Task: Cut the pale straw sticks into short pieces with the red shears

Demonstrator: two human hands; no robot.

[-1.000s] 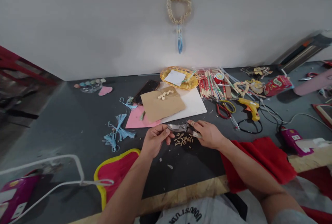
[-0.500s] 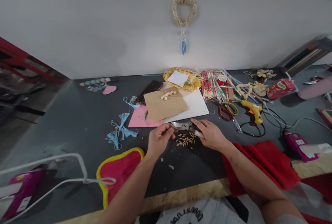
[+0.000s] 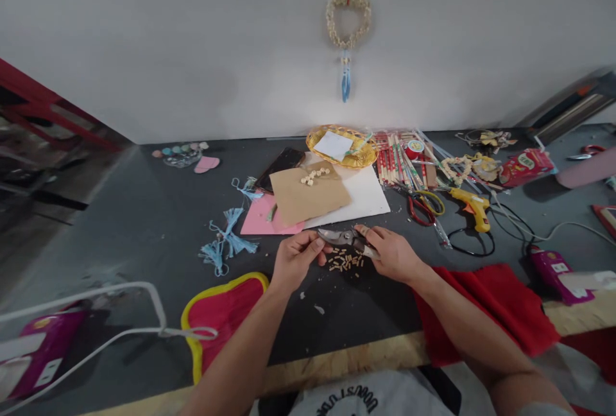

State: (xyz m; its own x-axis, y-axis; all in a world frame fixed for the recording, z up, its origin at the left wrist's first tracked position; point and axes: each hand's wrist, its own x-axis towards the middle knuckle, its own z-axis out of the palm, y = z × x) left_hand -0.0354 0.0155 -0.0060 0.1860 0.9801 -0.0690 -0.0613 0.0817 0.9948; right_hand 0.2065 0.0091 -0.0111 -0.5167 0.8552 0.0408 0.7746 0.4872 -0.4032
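Only the viewpoint drifts, nudging the scene slightly rightward, while both hands keep almost the same spot over the tabletop (image 3: 356,320). From the left, blue tassels (image 3: 234,230) lie near a pink sheet (image 3: 255,218), and then comes the left hand (image 3: 294,260), fingers curled in close at the blade tip of the pruning shears (image 3: 338,237), though whether they pinch anything I cannot tell. Those shears sit between the two hands, beside scattered short pale pieces (image 3: 344,265), and the right hand (image 3: 392,254) wraps its fingers firmly round the handles, a yellow glue gun (image 3: 476,208) lying farther right.
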